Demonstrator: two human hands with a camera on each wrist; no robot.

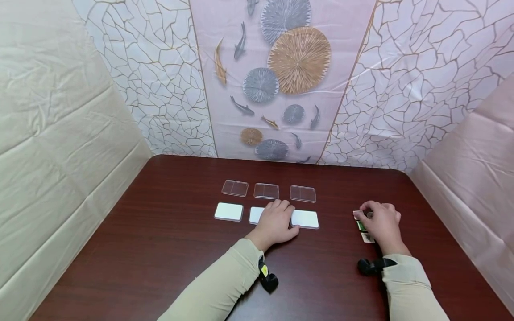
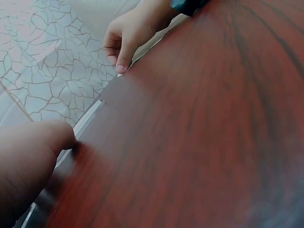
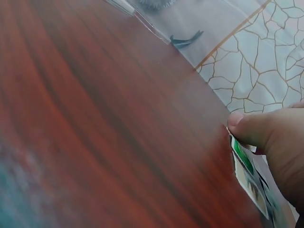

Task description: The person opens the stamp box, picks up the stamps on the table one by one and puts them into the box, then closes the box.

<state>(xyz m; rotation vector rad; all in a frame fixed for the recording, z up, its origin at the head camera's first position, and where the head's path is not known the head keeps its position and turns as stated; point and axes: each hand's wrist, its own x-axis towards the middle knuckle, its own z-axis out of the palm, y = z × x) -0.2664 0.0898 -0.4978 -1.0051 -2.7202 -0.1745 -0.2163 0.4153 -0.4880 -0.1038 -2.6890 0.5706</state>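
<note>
The right white box [image 1: 307, 219] lies flat on the brown table [image 1: 168, 258], and the left hand [image 1: 275, 223] is at its left end. The thumb of that hand stands apart from the other fingers, its tip by the near edge of the right white box and the forefinger by the far left corner; whether they clamp it, I cannot tell. Just left of the right white box, the middle white box [image 1: 255, 216] is partly hidden beneath that same hand, and farther left in the row is the left white box [image 1: 228, 211]. Behind the right white box is a clear lid [image 1: 303, 194], with a second clear lid [image 1: 266, 191] and a third clear lid [image 1: 234, 188] continuing the line to its left. Well to the right of the right white box, the right hand [image 1: 381, 223] pinches the far card [image 1: 355, 215] between thumb and forefinger; its other fingers are bent. Nearer the person than that one, in a column also right of the right white box, lie the green card [image 1: 361, 226] and the near card [image 1: 367, 238], both partly covered by the hand. Behind the right white box and lids, past the table edge, hangs a patterned cloth [image 1: 341, 147].
</note>
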